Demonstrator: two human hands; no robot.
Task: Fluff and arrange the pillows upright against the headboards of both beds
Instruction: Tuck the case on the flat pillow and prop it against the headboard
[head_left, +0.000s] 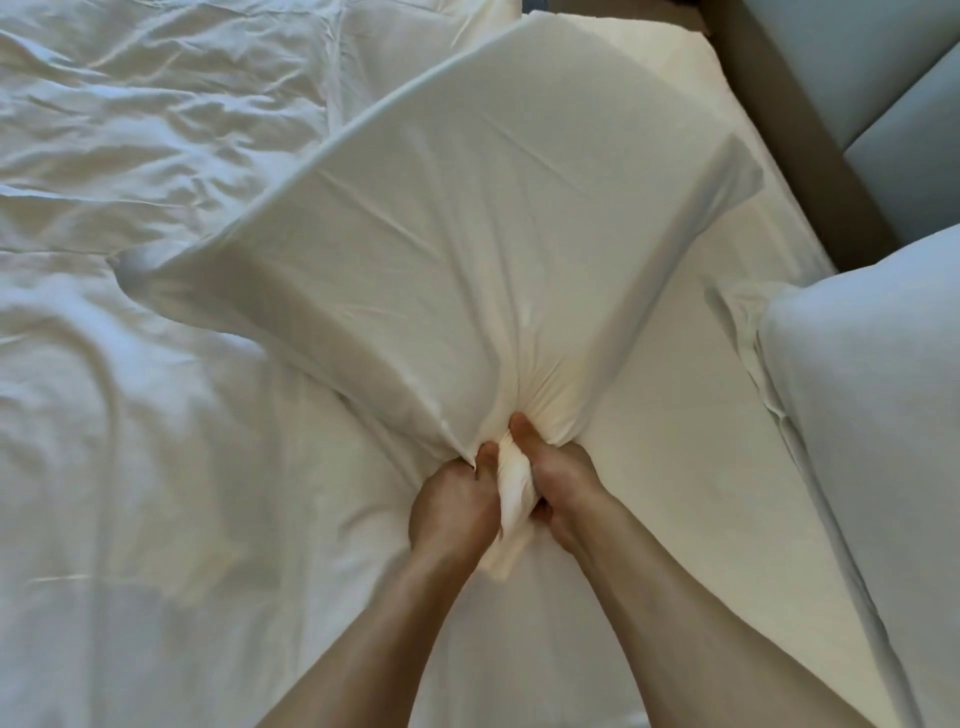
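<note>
Both my hands are bunched tight on one end of the pillow (467, 249), right in the middle of the view. My left hand (452, 512) is clenched on the gathered fabric from the left side, thumb up against the folds. My right hand (563, 486) is clamped on it from the right, thumb pressing into the puckered cloth. Between the two fists a twist of pillowcase pokes down toward me.

The pillow fans out away from my hands, wide and fairly flat, its far edge up toward the top of the view. Its left corner looks blurred. It sits over the bed (649, 493), and I cannot tell whether it touches the sheet or hangs just above it.

To my left the duvet (130, 208) lies rumpled, full of creases. On the right a second pillow (872, 441) lies at the bed's edge, apart from the one I'm gripping. Up in the top right corner there's the headboard (857, 67), pale padded panels in a dark frame.
</note>
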